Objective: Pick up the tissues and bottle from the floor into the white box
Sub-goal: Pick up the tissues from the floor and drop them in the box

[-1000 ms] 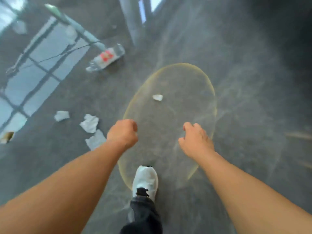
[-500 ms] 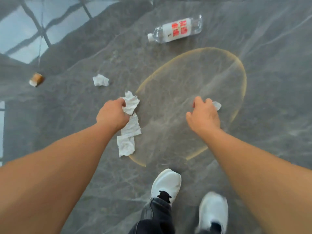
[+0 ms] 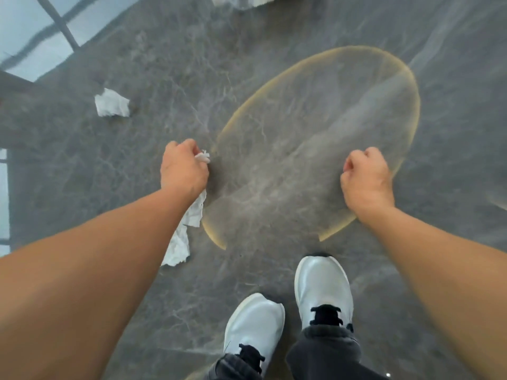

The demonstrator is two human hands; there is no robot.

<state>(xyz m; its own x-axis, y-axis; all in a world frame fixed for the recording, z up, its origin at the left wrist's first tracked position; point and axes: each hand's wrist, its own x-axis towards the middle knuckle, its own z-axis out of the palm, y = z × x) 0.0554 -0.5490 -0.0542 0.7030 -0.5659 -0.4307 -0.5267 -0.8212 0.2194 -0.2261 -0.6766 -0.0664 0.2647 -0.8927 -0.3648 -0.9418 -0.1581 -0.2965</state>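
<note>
1. One crumpled tissue [image 3: 112, 103] is seen lying loose on the grey marble floor [image 3: 164, 64], far left.
2. One long tissue strip [image 3: 184, 231] is clamped in the left hand [image 3: 183, 167].
3. The right hand [image 3: 366, 180] is fisted; contents cannot be told.
4. Two white sneakers [image 3: 322, 286] are planted below.

The left hand [image 3: 183, 168] is gripping a strip of white tissue [image 3: 184, 231]; a frayed end is protruding above the closed fingers and the remainder is trailing below the fist, beside the forearm. The right hand [image 3: 366, 182] is making a closed fist; its contents cannot be determined. A second crumpled tissue [image 3: 112, 103] is lying on the grey marble floor [image 3: 170, 78], well apart from the left grip, up and to its left. A yellow oval outline [image 3: 411, 86] is lying between the hands. Two white shoes [image 3: 322, 286] are standing below them.
</note>
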